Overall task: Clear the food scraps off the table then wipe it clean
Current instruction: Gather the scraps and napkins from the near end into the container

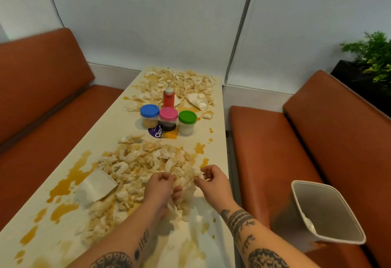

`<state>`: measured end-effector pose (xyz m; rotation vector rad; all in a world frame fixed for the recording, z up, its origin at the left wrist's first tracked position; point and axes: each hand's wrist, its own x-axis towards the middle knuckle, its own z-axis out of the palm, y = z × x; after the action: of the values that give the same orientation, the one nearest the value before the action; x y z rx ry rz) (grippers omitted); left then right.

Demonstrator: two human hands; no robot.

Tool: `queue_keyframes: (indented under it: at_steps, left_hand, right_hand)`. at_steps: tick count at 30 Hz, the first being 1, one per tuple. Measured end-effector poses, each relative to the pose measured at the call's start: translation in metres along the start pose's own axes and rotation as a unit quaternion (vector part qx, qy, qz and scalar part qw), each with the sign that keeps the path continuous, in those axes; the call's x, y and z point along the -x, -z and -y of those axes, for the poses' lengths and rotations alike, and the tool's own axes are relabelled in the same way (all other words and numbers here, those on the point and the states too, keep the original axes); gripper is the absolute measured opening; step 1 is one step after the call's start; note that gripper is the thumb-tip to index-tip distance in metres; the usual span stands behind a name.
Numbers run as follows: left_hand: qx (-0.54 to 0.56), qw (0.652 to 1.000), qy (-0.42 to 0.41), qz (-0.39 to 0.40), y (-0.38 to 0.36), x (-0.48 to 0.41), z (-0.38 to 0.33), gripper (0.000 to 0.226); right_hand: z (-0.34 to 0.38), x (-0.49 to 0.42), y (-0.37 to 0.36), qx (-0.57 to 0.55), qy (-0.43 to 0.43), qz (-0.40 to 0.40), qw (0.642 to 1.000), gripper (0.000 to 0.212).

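A long cream table (118,123) is strewn with pale food scraps and orange sauce smears (69,178). One heap of scraps (137,161) lies near me, another heap (184,81) at the far end. My left hand (158,189) and my right hand (213,181) are both curled round a clump of scraps (186,191) at the near right of the table, lifting it a little. A folded white napkin (95,187) lies left of the near heap.
A white waste bin (330,212) stands tilted on the orange bench seat (264,140) at my right. Mid-table stand three jars with blue, pink and green lids (168,115) and a red squeeze bottle (168,96). Another orange bench (42,98) runs along the left.
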<state>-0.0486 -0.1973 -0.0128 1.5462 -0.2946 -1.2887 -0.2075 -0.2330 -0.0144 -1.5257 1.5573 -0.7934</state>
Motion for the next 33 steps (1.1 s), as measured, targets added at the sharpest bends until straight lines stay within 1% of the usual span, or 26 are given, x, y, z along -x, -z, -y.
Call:
queue_keyframes:
  at_steps: [1,3,4,6,7,8,10,12,13,15,17,18,20,22,25,28,30,31,32,33]
  left_hand:
    - [-0.043,0.999,-0.026,-0.007,-0.001,0.002,0.0,0.002]
    - [-0.088,0.995,-0.046,0.006,-0.004,0.005,0.0,0.015]
    - [-0.079,0.996,-0.029,0.029,-0.004,0.007,-0.003,0.023]
    - [-0.019,0.995,0.026,0.091,-0.006,0.011,-0.008,0.036]
    - [-0.008,0.993,0.039,0.115,-0.005,0.012,-0.009,0.043]
    - [-0.024,0.991,0.033,0.129,-0.006,0.013,-0.009,0.047]
    - [-0.065,0.992,0.004,0.112,-0.004,0.013,-0.01,0.043]
    - [-0.071,0.995,-0.014,0.065,0.002,0.013,-0.009,0.035]
    - [-0.069,0.996,-0.02,0.047,0.005,0.012,-0.009,0.03]
    - [-0.063,0.997,-0.026,0.027,0.014,0.01,-0.008,0.017]
    - [-0.062,0.997,-0.034,0.015,0.022,0.008,-0.004,0.007]
    - [-0.067,0.997,-0.038,0.014,0.025,0.007,-0.002,0.007]
    - [-0.071,0.996,-0.04,0.021,0.027,0.003,0.003,0.014]
    - [-0.068,0.996,-0.043,0.036,0.027,0.001,0.006,0.018]
    - [-0.067,0.995,-0.059,0.052,0.025,0.0,0.007,0.019]
    - [-0.082,0.994,-0.065,0.043,0.022,-0.005,0.009,0.018]
    - [-0.086,0.994,-0.064,0.027,0.02,-0.008,0.009,0.019]
    - [-0.086,0.994,-0.062,0.02,0.02,-0.008,0.009,0.017]
    - [-0.087,0.994,-0.061,0.018,0.02,-0.008,0.009,0.014]
    - [-0.088,0.994,-0.061,0.019,0.019,-0.006,0.008,0.016]
  right_hand:
    - [0.009,0.001,0.0,-0.015,0.01,-0.002,1.0,0.025]
    - [0.024,0.004,-0.001,-0.017,0.033,0.006,0.999,0.023]
    - [0.03,0.006,-0.002,-0.006,0.045,0.017,0.999,0.021]
    - [0.038,0.009,-0.005,0.045,0.067,0.047,0.996,0.016]
    - [0.04,0.01,-0.007,0.077,0.079,0.066,0.992,0.014]
    - [0.041,0.011,-0.008,0.098,0.088,0.085,0.988,0.012]
    - [0.042,0.011,-0.009,0.089,0.088,0.104,0.987,0.014]
    - [0.04,0.01,-0.006,0.051,0.06,0.079,0.994,0.02]
    - [0.036,0.008,-0.004,0.049,0.047,0.061,0.996,0.024]
    - [0.025,0.003,-0.001,0.101,0.031,0.059,0.993,0.032]
    - [0.012,0.0,0.0,0.19,0.031,0.102,0.976,0.038]
    - [0.007,0.0,-0.001,0.225,0.038,0.128,0.965,0.041]
    - [-0.003,0.0,-0.008,0.273,0.052,0.167,0.946,0.048]
    - [-0.013,0.001,-0.017,0.31,0.056,0.178,0.932,0.048]
    - [-0.019,0.0,-0.023,0.3,0.032,0.143,0.943,0.031]
    - [-0.019,-0.002,-0.017,0.271,0.031,0.106,0.956,0.023]
    - [-0.019,-0.004,-0.013,0.255,0.043,0.082,0.963,0.024]
    - [-0.02,-0.005,-0.012,0.25,0.05,0.083,0.963,0.028]
    - [-0.02,-0.006,-0.011,0.25,0.059,0.093,0.962,0.035]
    - [-0.02,-0.007,-0.012,0.255,0.064,0.11,0.959,0.043]
